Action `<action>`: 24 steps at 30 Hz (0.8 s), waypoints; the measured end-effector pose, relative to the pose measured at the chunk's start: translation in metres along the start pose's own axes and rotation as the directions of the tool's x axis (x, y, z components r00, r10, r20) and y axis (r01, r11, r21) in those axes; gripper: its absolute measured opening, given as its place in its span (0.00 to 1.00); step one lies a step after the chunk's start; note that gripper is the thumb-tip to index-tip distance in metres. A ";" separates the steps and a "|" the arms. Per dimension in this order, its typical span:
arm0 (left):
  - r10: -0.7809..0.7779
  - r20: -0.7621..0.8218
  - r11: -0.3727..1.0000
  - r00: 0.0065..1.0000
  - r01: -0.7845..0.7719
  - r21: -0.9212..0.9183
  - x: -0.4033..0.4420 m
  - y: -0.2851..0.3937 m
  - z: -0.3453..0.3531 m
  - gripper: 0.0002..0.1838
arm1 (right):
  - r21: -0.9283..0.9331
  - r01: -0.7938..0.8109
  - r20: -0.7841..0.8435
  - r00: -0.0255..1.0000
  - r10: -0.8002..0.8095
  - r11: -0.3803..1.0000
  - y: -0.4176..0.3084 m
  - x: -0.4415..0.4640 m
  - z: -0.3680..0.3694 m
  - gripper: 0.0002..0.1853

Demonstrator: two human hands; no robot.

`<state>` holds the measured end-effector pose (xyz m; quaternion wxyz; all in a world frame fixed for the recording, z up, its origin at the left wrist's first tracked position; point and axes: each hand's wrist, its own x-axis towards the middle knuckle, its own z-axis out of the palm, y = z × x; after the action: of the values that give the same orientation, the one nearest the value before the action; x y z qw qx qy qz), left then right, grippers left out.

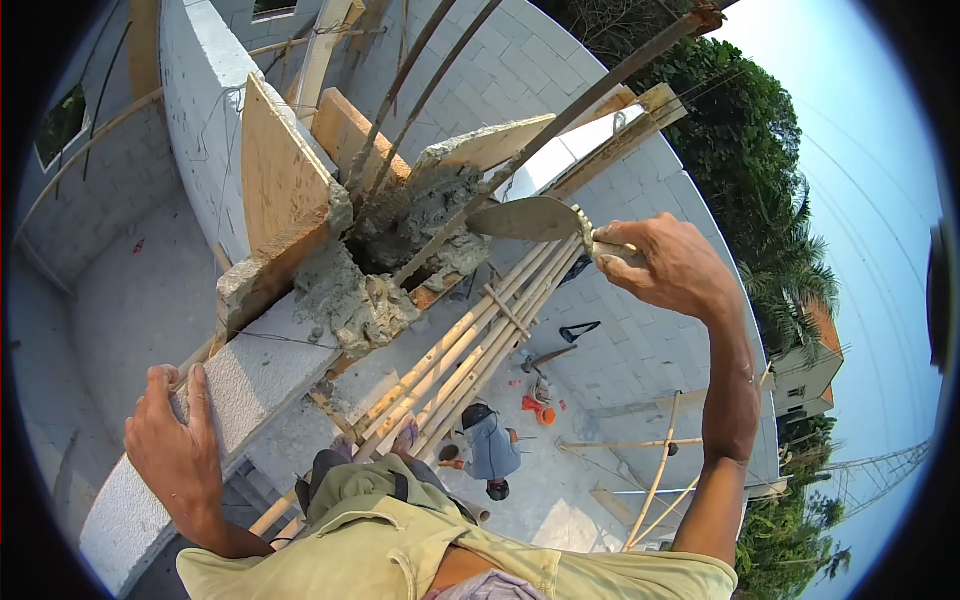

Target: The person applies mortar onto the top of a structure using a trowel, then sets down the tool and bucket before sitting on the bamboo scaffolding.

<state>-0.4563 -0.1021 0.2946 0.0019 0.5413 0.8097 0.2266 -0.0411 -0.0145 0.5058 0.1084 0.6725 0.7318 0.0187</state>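
Observation:
My right hand [665, 262] grips the handle of a trowel [528, 218], whose blade points left beside the wet mortar. My left hand [178, 440] rests with spread fingers on the top edge of the white block wall [262, 372]. Between the hands, grey mortar [362, 305] lies heaped around a dark opening framed by wooden formwork boards [285, 175]. Rusty steel bars [560, 145] rise out of this opening, one passing close to the trowel blade.
Bamboo poles [470, 345] form a narrow platform under my feet. Far below on the floor, another person [490, 445] bends near an orange bucket [546, 416]. Curved block walls [520, 70] surround the space. Bamboo scaffolding [662, 470] stands at the lower right.

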 end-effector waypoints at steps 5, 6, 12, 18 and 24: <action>-0.029 0.023 0.999 0.999 0.030 -0.034 0.000 0.001 0.000 0.20 | -0.188 0.102 0.127 0.989 -0.079 0.977 -0.038 0.011 -0.026 0.20; -0.031 0.025 0.999 0.999 0.032 -0.035 0.000 0.000 0.000 0.20 | -0.180 0.145 0.124 0.985 -0.124 0.973 -0.034 0.015 -0.027 0.21; -0.033 0.002 0.999 0.999 0.033 0.000 -0.001 0.002 -0.002 0.20 | 0.012 0.383 -0.023 0.924 -0.382 0.924 0.009 0.040 -0.013 0.24; 0.002 0.011 1.000 1.000 -0.002 -0.024 -0.001 -0.002 -0.002 0.20 | -0.131 0.286 -0.045 0.955 -0.294 0.949 0.038 0.047 -0.027 0.20; 0.008 0.011 1.000 1.000 -0.008 -0.002 -0.001 -0.005 0.003 0.20 | -0.096 0.386 -0.037 0.920 -0.391 0.917 0.041 0.066 0.005 0.22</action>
<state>-0.4592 -0.1039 0.2901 0.0060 0.5457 0.8074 0.2243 -0.0050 0.0542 0.4995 0.1187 0.5077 0.8520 0.0474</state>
